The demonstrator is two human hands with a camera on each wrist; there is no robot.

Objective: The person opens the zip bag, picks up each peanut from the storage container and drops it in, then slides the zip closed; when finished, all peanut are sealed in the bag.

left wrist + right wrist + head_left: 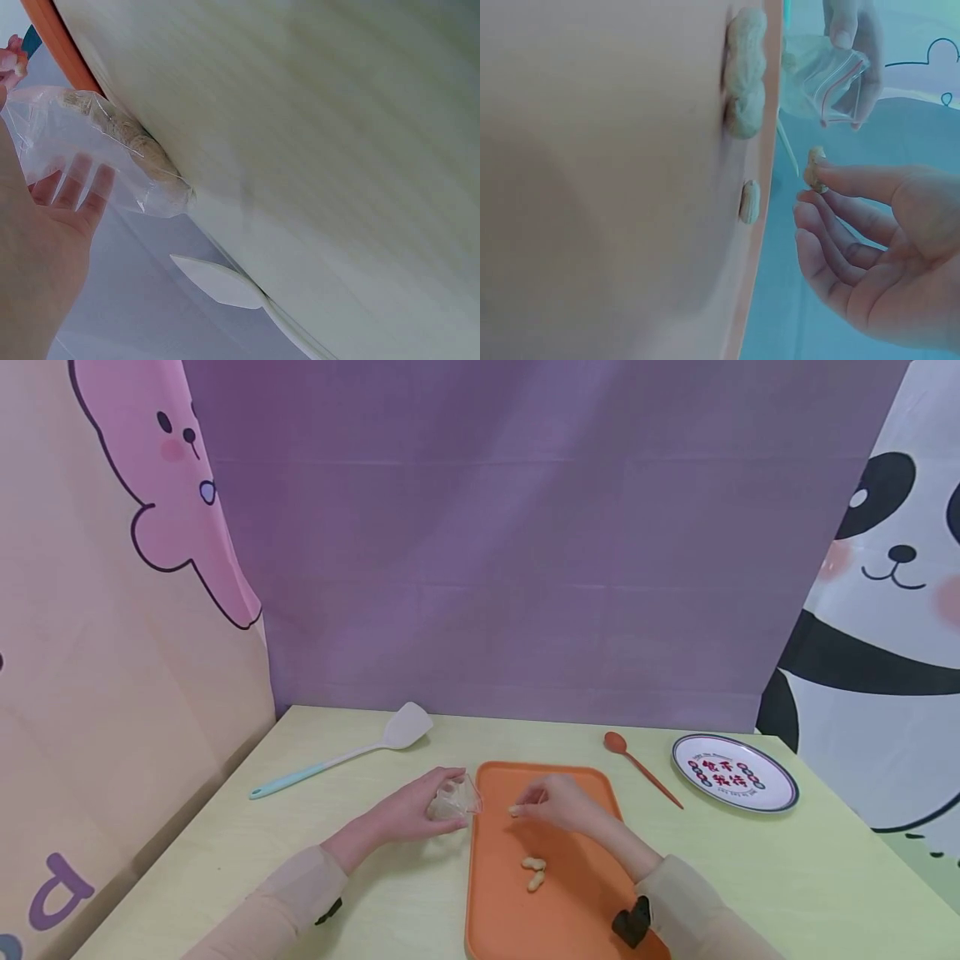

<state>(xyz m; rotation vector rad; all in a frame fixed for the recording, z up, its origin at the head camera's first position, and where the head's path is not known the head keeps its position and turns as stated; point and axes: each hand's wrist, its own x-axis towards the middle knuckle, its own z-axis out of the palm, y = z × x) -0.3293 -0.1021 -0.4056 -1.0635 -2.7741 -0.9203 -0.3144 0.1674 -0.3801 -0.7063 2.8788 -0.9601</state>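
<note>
Now a peanut is being pinched by the right hand over the orange tray, while, just leftward, a clear bag is being held by the left hand, mouth facing the peanut.

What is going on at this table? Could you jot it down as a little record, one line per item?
Left hand: holds a clear plastic bag with peanut-like lumps inside
Right hand: pinches a peanut above the tray
Tray: orange, with loose peanuts on it
Left of tray: spatula, white blade, pale blue handle
Right of tray: reddish spoon, then a white plate with red writing
Background: purple cloth
</note>
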